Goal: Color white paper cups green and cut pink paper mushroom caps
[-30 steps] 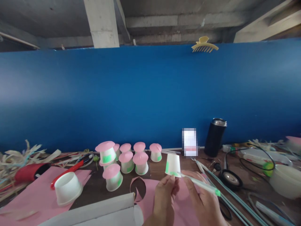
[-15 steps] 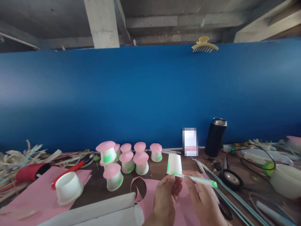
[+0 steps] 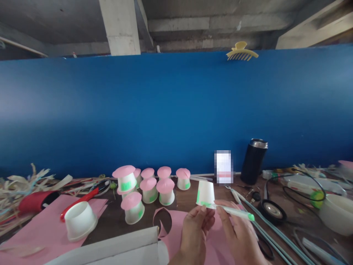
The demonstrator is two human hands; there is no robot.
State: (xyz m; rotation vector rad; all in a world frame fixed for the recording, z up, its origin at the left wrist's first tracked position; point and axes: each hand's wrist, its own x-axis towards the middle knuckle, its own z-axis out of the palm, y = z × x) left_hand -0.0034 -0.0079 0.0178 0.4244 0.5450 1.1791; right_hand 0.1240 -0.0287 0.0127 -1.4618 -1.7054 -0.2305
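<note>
Upside down, a white paper cup [image 3: 205, 192] is pinched at its rim by my left hand [image 3: 195, 228]. Green marks show along the lower edge of the cup. A white marker with a green end [image 3: 237, 212] lies in the grip of my right hand [image 3: 236, 232], its tip against the cup near the rim. To the left stand several white cups topped with pink paper cones [image 3: 132, 206], with green patches on their sides. Below my hands is a pink paper sheet [image 3: 176, 221] with a round hole cut in it.
At the left, a plain white cup [image 3: 79, 221] and red scissors or cutter handle [image 3: 78, 204] rest on pink paper [image 3: 49, 228]. A white box [image 3: 121, 246] is in front. On the right are a black bottle [image 3: 253, 162], cords, pale blue sticks [image 3: 275, 232] and a white bowl [image 3: 338, 213].
The green along the cup's lower edge looks slightly longer as the marker stays against it. Both hands hold nearly the same place, and the view has shifted slightly.
</note>
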